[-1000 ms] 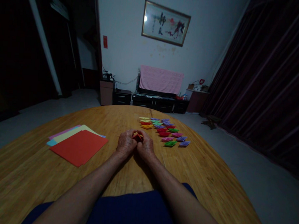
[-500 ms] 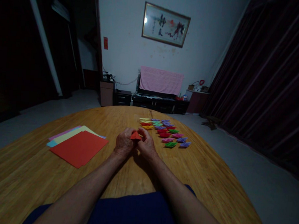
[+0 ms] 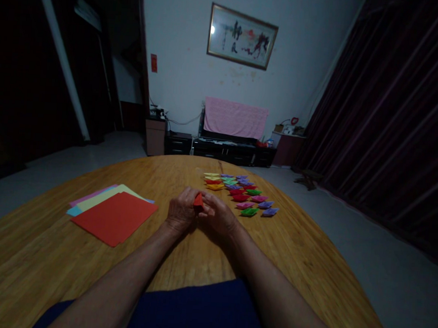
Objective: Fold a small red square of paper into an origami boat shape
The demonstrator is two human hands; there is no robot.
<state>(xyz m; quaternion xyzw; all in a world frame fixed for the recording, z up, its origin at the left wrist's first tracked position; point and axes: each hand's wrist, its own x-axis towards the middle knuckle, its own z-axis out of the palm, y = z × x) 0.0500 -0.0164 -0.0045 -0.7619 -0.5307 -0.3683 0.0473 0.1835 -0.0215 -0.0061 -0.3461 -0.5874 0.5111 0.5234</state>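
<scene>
Both the left hand (image 3: pixel 181 212) and the right hand (image 3: pixel 219 214) pinch a small red paper piece (image 3: pixel 198 201), seemingly mid-fold. Many folded paper boats (image 3: pixel 241 192) already lie in rows on the tabletop (image 3: pixel 183 261); a stack of flat paper sheets (image 3: pixel 114 213) remains unfolded.

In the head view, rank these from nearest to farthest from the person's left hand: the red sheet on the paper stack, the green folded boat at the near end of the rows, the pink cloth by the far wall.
1. red sheet, just left of the left hand.
2. green folded boat, to the right, beyond the right hand.
3. pink cloth, far across the room.
</scene>
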